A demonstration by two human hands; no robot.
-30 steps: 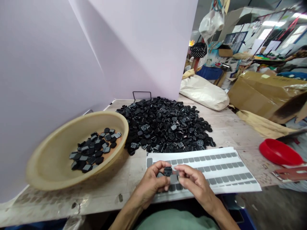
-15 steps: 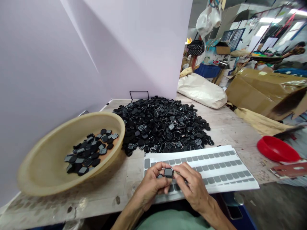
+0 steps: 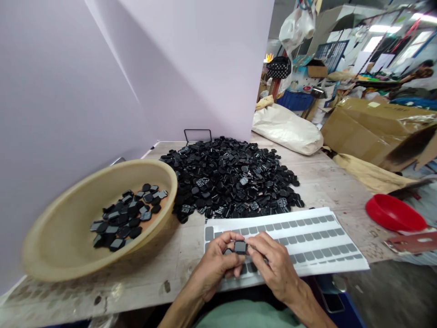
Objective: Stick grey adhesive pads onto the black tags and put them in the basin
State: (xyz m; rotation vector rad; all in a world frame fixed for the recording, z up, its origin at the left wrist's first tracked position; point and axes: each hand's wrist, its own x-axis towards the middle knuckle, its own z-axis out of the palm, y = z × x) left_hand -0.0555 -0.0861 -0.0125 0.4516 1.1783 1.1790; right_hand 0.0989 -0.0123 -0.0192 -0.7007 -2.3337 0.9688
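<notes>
Steadiness matters as the left hand (image 3: 221, 258) and right hand (image 3: 276, 260) pinch 1 small black rounded-square piece with a grey face (image 3: 240, 247), best kept level, over the white paper sheet with grey patches (image 3: 317, 246).

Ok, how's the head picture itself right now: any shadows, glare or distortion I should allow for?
In the head view, a slanting shadow darkens part of the lilac panel; the ceiling light glares, upper right; the basin looks stretched toward the left edge; the black pile's darkest parts lose detail.
</notes>
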